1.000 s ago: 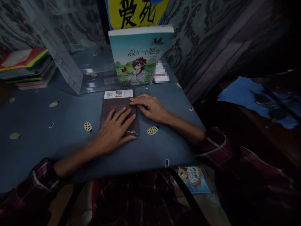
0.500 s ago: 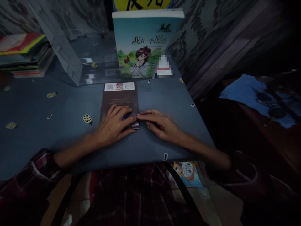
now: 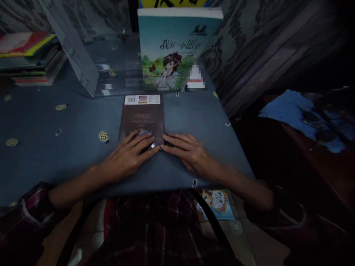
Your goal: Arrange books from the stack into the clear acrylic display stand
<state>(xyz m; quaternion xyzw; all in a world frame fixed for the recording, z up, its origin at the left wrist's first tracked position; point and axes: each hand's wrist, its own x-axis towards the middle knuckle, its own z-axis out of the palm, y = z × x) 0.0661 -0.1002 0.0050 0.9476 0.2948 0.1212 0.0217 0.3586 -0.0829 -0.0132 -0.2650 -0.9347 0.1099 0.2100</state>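
Observation:
A dark brown book (image 3: 142, 115) lies face down on the table, its white barcode label at the far end and a blue design near its front edge. My left hand (image 3: 130, 153) rests on the lower part of the book with its fingers stretched out, covering some of that design. At the book's lower right edge is my right hand (image 3: 191, 149), fingers extended and their tips touching the side and corner. The thumb tips of both hands almost meet there.
Beyond the brown book, a green-blue book (image 3: 166, 33) stands upright beside a clear acrylic stand (image 3: 79, 59). A book pile (image 3: 30, 59) sits at the far left. On the right lies blue cloth (image 3: 285, 111) with dark objects; below the table edge is another book (image 3: 219, 205).
My left hand has slid slightly toward me, uncovering more text and the blue design. My right fingers have spread along the book's edge. The view has shifted a little.

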